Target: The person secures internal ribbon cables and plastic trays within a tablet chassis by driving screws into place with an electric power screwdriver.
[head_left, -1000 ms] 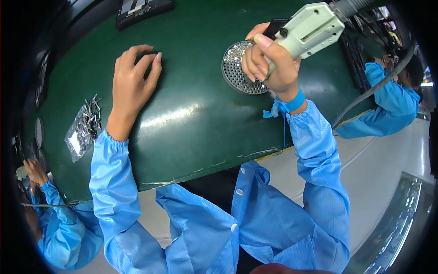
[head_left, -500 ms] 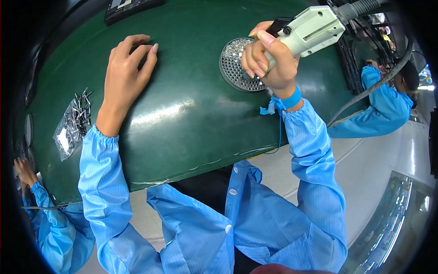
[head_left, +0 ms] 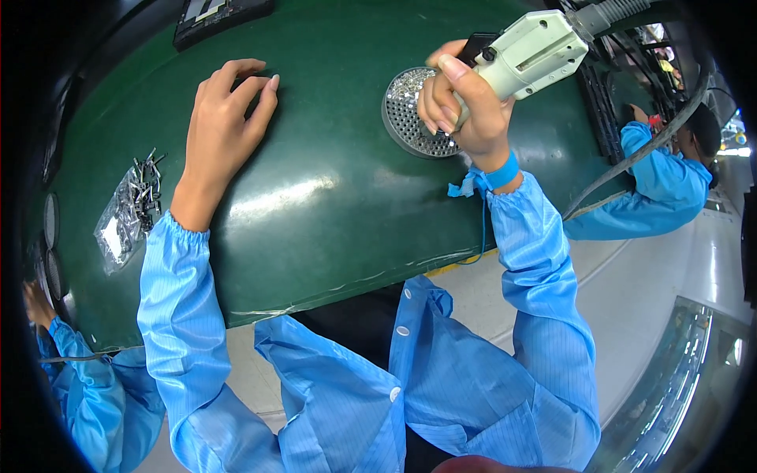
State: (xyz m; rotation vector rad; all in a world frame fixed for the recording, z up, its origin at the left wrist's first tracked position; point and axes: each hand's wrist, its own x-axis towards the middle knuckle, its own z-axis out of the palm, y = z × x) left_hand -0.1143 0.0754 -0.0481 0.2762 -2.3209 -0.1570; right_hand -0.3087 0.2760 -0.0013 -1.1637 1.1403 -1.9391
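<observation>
Pale green handheld tool (head_left: 536,57) at upper right. Left to right: I see bagged metal parts (head_left: 130,213), probably parked aside for access. Left hand (head_left: 225,110) empty, thumb and finger apart. Bare tabletop (head_left: 331,244) mid-span gives me room. Round perforated tray (head_left: 408,148) beside right hand (head_left: 475,102), clamped on tool, likely for control; wrist cord (head_left: 483,225) reaches front edge.

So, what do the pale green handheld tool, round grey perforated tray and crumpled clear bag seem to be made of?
Pale green handheld tool: probably hard plastic, satin; smooth, even casing. Round grey perforated tray: metal or plastic, unclear; dull grey rim. Crumpled clear bag: likely glossy plastic film; transparent, creased, glinting.
</observation>
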